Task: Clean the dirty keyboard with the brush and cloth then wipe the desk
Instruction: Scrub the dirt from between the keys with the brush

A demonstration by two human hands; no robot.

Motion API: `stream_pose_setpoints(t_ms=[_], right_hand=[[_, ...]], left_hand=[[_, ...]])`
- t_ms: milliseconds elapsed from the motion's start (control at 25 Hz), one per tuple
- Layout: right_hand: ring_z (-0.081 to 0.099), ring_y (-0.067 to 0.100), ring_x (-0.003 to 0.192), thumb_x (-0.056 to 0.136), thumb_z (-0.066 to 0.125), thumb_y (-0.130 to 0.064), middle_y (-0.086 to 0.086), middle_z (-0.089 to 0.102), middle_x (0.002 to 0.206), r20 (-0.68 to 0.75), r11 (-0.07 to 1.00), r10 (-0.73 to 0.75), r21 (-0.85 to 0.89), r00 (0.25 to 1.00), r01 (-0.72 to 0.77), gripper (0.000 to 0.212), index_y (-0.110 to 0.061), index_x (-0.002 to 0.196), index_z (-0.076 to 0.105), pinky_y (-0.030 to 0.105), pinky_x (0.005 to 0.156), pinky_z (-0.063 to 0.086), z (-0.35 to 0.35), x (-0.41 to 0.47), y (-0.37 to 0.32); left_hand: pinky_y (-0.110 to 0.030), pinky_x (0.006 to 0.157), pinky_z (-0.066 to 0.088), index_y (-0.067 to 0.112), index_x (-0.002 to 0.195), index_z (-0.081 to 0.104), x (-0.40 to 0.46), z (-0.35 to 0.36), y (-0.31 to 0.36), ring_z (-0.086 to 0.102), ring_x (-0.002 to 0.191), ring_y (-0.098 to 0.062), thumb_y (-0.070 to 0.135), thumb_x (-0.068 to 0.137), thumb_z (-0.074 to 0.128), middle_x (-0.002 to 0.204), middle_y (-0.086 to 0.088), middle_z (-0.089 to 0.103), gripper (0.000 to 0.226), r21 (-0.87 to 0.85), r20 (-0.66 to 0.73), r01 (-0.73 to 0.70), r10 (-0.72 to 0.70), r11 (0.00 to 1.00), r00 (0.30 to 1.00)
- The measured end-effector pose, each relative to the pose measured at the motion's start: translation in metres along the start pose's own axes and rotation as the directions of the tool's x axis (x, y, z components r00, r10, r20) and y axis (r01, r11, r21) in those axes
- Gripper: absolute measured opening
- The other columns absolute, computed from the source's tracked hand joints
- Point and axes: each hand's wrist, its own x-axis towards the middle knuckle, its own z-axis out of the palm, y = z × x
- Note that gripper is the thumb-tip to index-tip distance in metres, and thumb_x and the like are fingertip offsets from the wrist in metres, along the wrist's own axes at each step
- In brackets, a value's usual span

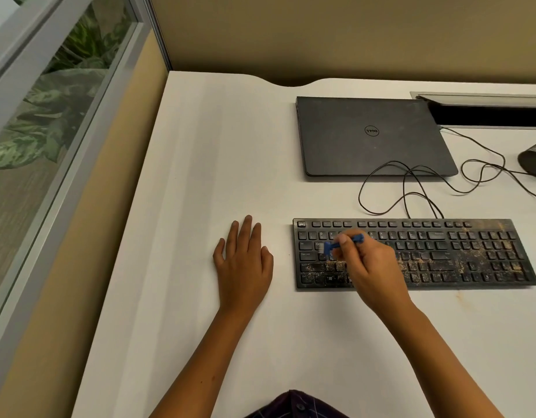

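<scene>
The right hand (370, 267) covers the middle-left keys of the keyboard (441, 254), and the blue brush (340, 244) it grips is motion-blurred, its bristles indistinct. A dark mesh object (533, 161) and a cable tray (483, 111) are cut off by the right edge, and key legends are too small to read.

Crumb-speckled black keyboard (441, 254) flat on white desk (230, 146), blue brush (336, 244) over left keys.

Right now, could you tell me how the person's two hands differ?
The left hand lies flat on the desk with straight fingers, holding nothing; the right hand is curled around a blue brush. The left is beside the keyboard, the right over it. Both are bare.
</scene>
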Motion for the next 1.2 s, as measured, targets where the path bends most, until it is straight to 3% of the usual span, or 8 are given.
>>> stream_pose_setpoints(t_ms=[120, 280, 440, 680, 800, 920, 1120, 1200], right_hand=[[0.063, 0.021, 0.067, 0.095, 0.032, -0.044, 0.005, 0.066, 0.07, 0.126, 0.997, -0.012, -0.071, 0.992, 0.022, 0.04, -0.016, 0.084, 0.059, 0.046, 0.062, 0.05, 0.001, -0.003, 0.0], [0.063, 0.02, 0.066, 0.099, 0.038, -0.034, 0.003, 0.067, 0.07, 0.058, 1.0, -0.024, -0.01, 0.998, 0.024, 0.03, -0.018, 0.085, 0.059, 0.044, 0.061, 0.052, -0.004, -0.001, -0.002], [0.063, 0.018, 0.066, 0.098, 0.041, -0.031, 0.001, 0.068, 0.071, 0.156, 0.999, 0.054, -0.012, 0.986, -0.053, 0.028, -0.017, 0.084, 0.06, 0.045, 0.065, 0.052, -0.003, 0.0, -0.004], [0.064, 0.007, 0.069, 0.097, 0.044, -0.028, -0.006, 0.068, 0.072, 0.073, 0.995, 0.059, 0.078, 0.996, -0.065, 0.022, -0.019, 0.09, 0.063, 0.037, 0.065, 0.054, -0.008, -0.001, -0.001], [0.063, 0.019, 0.067, 0.098, 0.041, -0.028, 0.002, 0.067, 0.069, 0.071, 0.998, 0.055, -0.009, 0.996, -0.055, 0.026, -0.016, 0.087, 0.061, 0.045, 0.064, 0.052, -0.007, -0.002, 0.003], [0.063, 0.016, 0.069, 0.098, 0.041, -0.028, -0.002, 0.066, 0.071, -0.025, 0.996, 0.052, 0.072, 0.998, -0.05, 0.025, -0.018, 0.086, 0.061, 0.038, 0.062, 0.051, -0.01, -0.002, 0.002], [0.063, 0.023, 0.067, 0.098, 0.039, -0.031, 0.004, 0.067, 0.07, 0.075, 0.997, 0.078, -0.036, 0.994, -0.075, 0.028, -0.018, 0.086, 0.06, 0.045, 0.064, 0.051, -0.009, 0.001, 0.006], [0.062, 0.015, 0.065, 0.098, 0.04, -0.028, 0.001, 0.067, 0.07, 0.022, 0.994, 0.103, 0.028, 0.994, -0.104, 0.029, -0.015, 0.085, 0.062, 0.038, 0.063, 0.052, -0.012, 0.002, 0.007]], left_hand=[[-0.048, 0.105, 0.034, 0.014, 0.133, 0.058, 0.0, 0.0, 0.0, 0.042, 0.138, -0.026, 0.029, 0.093, 0.033, 0.149, -0.005, 0.047, 0.049, -0.001, -0.003, 0.001, -0.001, 1.0, 1.0], [-0.048, 0.104, 0.035, 0.013, 0.133, 0.058, -0.001, 0.0, 0.0, 0.043, 0.138, -0.027, 0.029, 0.094, 0.033, 0.148, -0.005, 0.048, 0.049, -0.001, -0.009, -0.004, 0.004, 1.0, 1.0], [-0.048, 0.104, 0.035, 0.014, 0.132, 0.059, 0.0, 0.001, 0.0, 0.043, 0.138, -0.026, 0.029, 0.093, 0.033, 0.148, -0.005, 0.048, 0.049, -0.002, -0.006, -0.004, 0.004, 1.0, 1.0], [-0.048, 0.104, 0.036, 0.013, 0.132, 0.059, 0.0, 0.001, -0.001, 0.043, 0.138, -0.027, 0.03, 0.093, 0.033, 0.148, -0.005, 0.048, 0.05, -0.012, 0.003, -0.005, 0.005, 1.0, 1.0], [-0.049, 0.103, 0.036, 0.014, 0.132, 0.059, 0.0, 0.0, 0.0, 0.044, 0.137, -0.027, 0.03, 0.093, 0.033, 0.148, -0.005, 0.048, 0.05, -0.014, 0.008, -0.005, 0.005, 1.0, 1.0], [-0.049, 0.103, 0.036, 0.014, 0.132, 0.059, 0.0, 0.0, -0.001, 0.044, 0.137, -0.027, 0.029, 0.093, 0.033, 0.148, -0.005, 0.048, 0.049, -0.012, 0.002, -0.011, 0.011, 1.0, 1.0], [-0.049, 0.102, 0.038, 0.013, 0.131, 0.06, 0.0, 0.0, 0.0, 0.046, 0.136, -0.027, 0.029, 0.093, 0.034, 0.147, -0.006, 0.049, 0.049, -0.011, -0.006, -0.015, 0.015, 1.0, 1.0], [-0.049, 0.102, 0.039, 0.013, 0.131, 0.06, 0.0, -0.001, 0.0, 0.046, 0.135, -0.028, 0.03, 0.093, 0.033, 0.146, -0.007, 0.05, 0.05, -0.014, -0.002, -0.017, 0.017, 1.0, 1.0]])
